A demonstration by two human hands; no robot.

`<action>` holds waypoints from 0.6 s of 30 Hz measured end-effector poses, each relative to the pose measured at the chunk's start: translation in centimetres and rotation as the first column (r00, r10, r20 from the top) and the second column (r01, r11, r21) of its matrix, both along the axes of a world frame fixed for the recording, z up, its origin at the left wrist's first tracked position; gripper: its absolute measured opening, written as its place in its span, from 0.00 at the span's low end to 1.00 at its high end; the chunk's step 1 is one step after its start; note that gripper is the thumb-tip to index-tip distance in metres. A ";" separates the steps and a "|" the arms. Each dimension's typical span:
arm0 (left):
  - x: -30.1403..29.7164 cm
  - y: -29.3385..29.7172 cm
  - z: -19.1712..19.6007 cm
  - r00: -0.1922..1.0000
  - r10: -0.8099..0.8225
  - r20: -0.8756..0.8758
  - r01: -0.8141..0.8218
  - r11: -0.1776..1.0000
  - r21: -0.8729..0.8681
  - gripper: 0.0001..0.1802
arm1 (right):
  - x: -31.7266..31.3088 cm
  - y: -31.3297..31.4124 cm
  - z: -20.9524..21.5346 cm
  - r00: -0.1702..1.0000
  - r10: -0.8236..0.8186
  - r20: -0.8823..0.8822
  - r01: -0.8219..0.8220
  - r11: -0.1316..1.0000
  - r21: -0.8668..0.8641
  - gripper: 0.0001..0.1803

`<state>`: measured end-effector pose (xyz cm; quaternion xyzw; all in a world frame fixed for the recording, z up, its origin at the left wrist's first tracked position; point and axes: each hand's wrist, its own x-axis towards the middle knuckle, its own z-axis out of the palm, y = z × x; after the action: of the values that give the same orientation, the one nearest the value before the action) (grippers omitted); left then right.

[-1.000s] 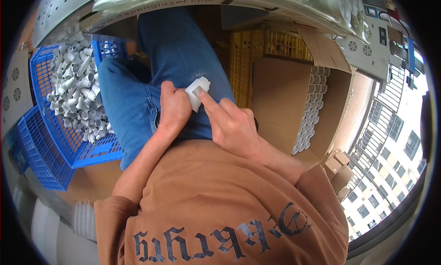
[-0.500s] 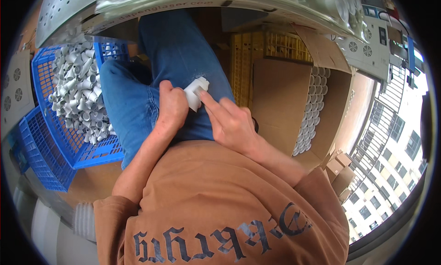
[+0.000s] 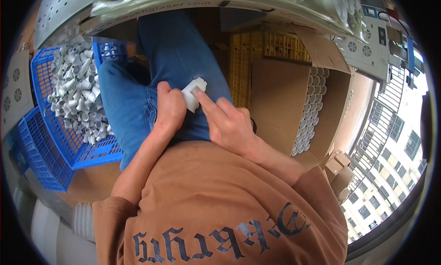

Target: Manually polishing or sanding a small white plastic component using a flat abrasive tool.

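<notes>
Above my thigh, my left hand [image 3: 171,108] is closed around the lower end of a white hollow plastic piece [image 3: 189,100], its thumb pointing up. The piece lies tilted, with a stepped, narrower end away from me. My right hand [image 3: 229,127] reaches over from the right, its index finger stretched onto the side of the piece and the other fingers curled. Something greyish and blurred shows at that fingertip, too small to name. The right thumb is hidden. Whitish powder dusts the blue jeans [image 3: 177,44] just beyond the piece.
To the left, a blue plastic basket [image 3: 43,88] holds many small white cone-shaped parts [image 3: 76,81]. On the right, an open cardboard box [image 3: 278,90] has white cups [image 3: 307,122] stacked in rows. A yellow crate [image 3: 240,67] stands behind it. A workbench edge [image 3: 151,12] runs across the top.
Both hands and the white piece have shifted slightly left. The right index finger stays on the piece, a little farther along its side.
</notes>
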<state>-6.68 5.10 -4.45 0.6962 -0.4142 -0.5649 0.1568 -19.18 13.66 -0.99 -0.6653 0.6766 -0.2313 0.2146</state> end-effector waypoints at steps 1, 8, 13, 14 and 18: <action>-0.1 -0.1 -0.1 0.999 -0.037 -0.014 0.037 0.999 0.001 0.14 | 0.0 0.1 -0.1 1.000 0.005 0.005 -0.005 0.997 0.076 0.23; 0.2 0.3 -0.4 0.996 0.044 -0.074 -0.046 0.999 -0.026 0.08 | -0.2 -0.9 0.8 1.000 0.014 -0.020 -0.014 1.000 0.016 0.23; 0.2 0.0 0.1 0.990 0.017 -0.141 -0.014 1.000 0.022 0.07 | -2.3 -4.6 0.7 0.974 -0.114 0.196 0.123 0.992 -0.031 0.20; 0.2 -0.1 0.3 0.974 0.098 -0.205 -0.068 0.987 0.147 0.07 | -2.2 -4.1 0.9 0.972 -0.125 0.200 0.140 0.988 -0.063 0.21; 0.1 -0.7 0.7 0.951 0.160 -0.264 -0.099 0.968 0.232 0.10 | -1.4 -0.8 0.8 0.968 0.070 0.243 -0.034 0.988 -0.147 0.27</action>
<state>-6.55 4.42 -3.74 0.6479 -0.2771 -0.6879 0.1741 -20.62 12.90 -0.21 -0.6624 0.6087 -0.3543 0.2554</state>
